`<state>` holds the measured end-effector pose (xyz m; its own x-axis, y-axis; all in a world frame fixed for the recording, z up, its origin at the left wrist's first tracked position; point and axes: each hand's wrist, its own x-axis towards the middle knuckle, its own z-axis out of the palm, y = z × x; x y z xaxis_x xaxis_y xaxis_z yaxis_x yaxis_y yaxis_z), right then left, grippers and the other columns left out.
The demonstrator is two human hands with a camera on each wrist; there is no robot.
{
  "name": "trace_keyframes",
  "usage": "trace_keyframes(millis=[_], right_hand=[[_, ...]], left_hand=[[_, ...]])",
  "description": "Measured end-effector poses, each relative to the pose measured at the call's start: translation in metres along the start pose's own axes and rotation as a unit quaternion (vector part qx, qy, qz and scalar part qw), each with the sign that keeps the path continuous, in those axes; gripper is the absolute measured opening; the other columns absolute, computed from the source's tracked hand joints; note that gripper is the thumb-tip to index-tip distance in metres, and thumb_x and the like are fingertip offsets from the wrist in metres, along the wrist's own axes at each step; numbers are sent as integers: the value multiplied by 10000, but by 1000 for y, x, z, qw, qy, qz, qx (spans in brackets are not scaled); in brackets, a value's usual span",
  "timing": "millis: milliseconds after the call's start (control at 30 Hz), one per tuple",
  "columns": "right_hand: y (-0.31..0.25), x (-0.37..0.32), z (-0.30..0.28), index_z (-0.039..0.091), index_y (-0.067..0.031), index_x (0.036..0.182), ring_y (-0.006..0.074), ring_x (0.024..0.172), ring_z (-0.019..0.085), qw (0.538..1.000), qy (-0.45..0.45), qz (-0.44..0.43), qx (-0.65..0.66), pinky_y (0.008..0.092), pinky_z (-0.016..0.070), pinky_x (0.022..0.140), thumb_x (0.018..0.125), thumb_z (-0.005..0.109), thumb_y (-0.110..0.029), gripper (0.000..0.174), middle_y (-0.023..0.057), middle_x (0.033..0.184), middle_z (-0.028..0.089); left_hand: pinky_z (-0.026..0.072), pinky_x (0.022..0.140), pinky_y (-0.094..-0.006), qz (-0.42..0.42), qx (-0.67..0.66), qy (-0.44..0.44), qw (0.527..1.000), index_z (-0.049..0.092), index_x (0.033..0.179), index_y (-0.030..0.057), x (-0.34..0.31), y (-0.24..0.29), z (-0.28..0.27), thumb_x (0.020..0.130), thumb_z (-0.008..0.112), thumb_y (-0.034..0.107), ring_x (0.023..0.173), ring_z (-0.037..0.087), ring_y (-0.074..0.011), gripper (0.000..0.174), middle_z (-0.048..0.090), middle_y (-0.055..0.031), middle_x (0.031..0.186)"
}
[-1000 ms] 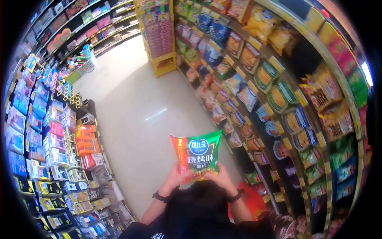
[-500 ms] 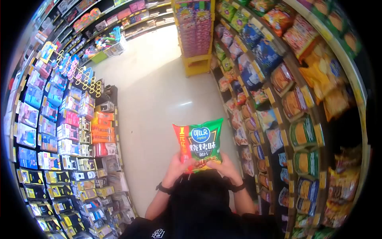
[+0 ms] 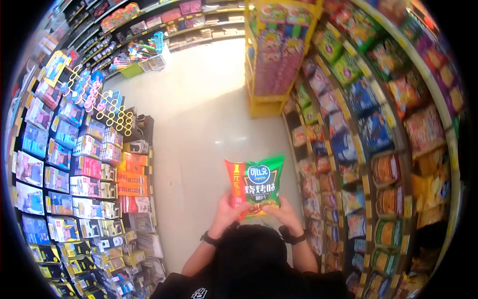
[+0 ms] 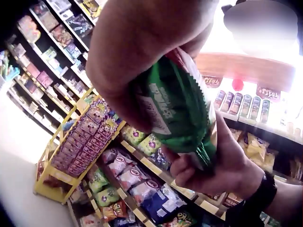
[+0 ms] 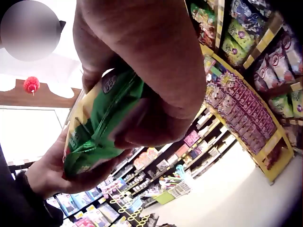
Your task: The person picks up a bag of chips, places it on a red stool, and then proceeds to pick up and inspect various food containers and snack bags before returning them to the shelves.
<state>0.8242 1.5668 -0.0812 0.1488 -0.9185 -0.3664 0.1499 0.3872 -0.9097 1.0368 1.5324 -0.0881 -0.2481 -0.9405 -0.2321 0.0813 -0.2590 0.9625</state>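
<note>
A green and red bag of potato chips [image 3: 260,185] with a blue oval logo is held upright in front of the chest, its printed front towards the head camera. My left hand [image 3: 227,213] grips its lower left side, thumb across the front. On the lower right side my right hand [image 3: 285,212] grips it the same way. From the left wrist, the bag [image 4: 180,106] shows its green back and crimped seam, fingers curled behind it. In the right wrist view the bag [image 5: 102,120] sits between both hands. Dark bands circle both wrists.
Shelves of bagged snacks [image 3: 348,144] line the right side of the aisle. Boxed goods [image 3: 59,179] fill the rack on the left. A yellow display stand [image 3: 266,108] is ahead on the right, and a white basket [image 3: 154,61] stands farther off on the pale floor [image 3: 189,134].
The head view has swung right along the aisle; the yellow stand now appears nearer and the snack shelves have shifted. Both hands keep hold of the chip bag at about the same height.
</note>
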Motion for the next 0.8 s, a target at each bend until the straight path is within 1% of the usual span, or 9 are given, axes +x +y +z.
trace_keyframes(millis=[133, 167, 267, 367, 467, 567, 667, 700, 800], right_hand=[[-27, 65, 39, 485, 28, 1291, 140, 1030, 579, 999, 18, -12, -49, 299, 476, 899, 805, 766, -159, 592, 94, 1146, 625], [-38, 79, 50, 474, 32, 1296, 146, 1025, 581, 996, 25, 28, -81, 297, 482, 887, 786, 782, -175, 630, 103, 1144, 624], [-43, 125, 67, 473, 31, 1298, 157, 1023, 586, 998, -23, -7, -60, 301, 481, 893, 772, 793, -185, 652, 106, 1145, 622], [-59, 163, 84, 468, 33, 1302, 170, 1042, 580, 992, -60, 30, -104, 316, 469, 920, 764, 796, -186, 667, 112, 1172, 607], [-60, 206, 98, 466, 33, 1304, 181, 1070, 563, 988, -64, 12, -143, 336, 453, 946, 752, 803, -196, 686, 114, 1180, 602], [-75, 252, 122, 518, 21, 1244, 167, 1020, 576, 994, -78, 25, -76, 326, 470, 909, 765, 786, -190, 588, 89, 1110, 629], [-75, 311, 134, 523, 17, 1244, 166, 1023, 573, 986, -106, 21, -129, 324, 468, 907, 772, 788, -207, 586, 81, 1106, 631], [-82, 332, 142, 462, 29, 1310, 184, 1089, 553, 982, -114, 44, -146, 338, 442, 960, 764, 792, -207, 681, 105, 1192, 599], [-108, 394, 169, 474, 27, 1293, 175, 1067, 562, 985, -143, 27, -91, 329, 457, 935, 772, 786, -201, 648, 98, 1178, 604]], left_hand=[[494, 898, -327, 38, 30, 12, 999, 513, 1250, -27, 51, 17, -60, 766, 785, 142, 1023, 602, -159, 580, 632, -101, 1142], [488, 912, -338, 49, 26, 7, 998, 506, 1260, -22, 62, 21, -75, 777, 774, 137, 1044, 602, -172, 575, 634, -102, 1143], [478, 931, -341, 17, -12, 0, 1000, 489, 1283, -16, 89, 28, -111, 792, 759, 125, 1069, 595, -176, 578, 628, -103, 1162], [468, 945, -337, 39, -6, 21, 999, 476, 1299, -12, 105, 43, -140, 809, 742, 115, 1085, 584, -175, 572, 614, -103, 1182], [462, 957, -338, 20, -63, 20, 998, 460, 1314, -13, 129, 54, -167, 811, 737, 113, 1098, 577, -181, 588, 603, -104, 1196], [464, 956, -339, -2, -16, 41, 999, 446, 1320, -22, 154, 55, -199, 809, 735, 112, 1094, 580, -187, 602, 603, -107, 1192], [464, 956, -333, 5, -40, 78, 996, 431, 1318, -32, 186, 61, -226, 804, 749, 129, 1100, 577, -189, 625, 600, -112, 1198], [458, 964, -328, -23, -31, 87, 995, 426, 1311, -34, 197, 62, -240, 805, 757, 145, 1120, 563, -188, 631, 594, -120, 1205], [465, 959, -333, -29, -65, 114, 991, 437, 1293, -32, 242, 86, -274, 808, 757, 146, 1119, 564, -191, 608, 592, -117, 1207]])
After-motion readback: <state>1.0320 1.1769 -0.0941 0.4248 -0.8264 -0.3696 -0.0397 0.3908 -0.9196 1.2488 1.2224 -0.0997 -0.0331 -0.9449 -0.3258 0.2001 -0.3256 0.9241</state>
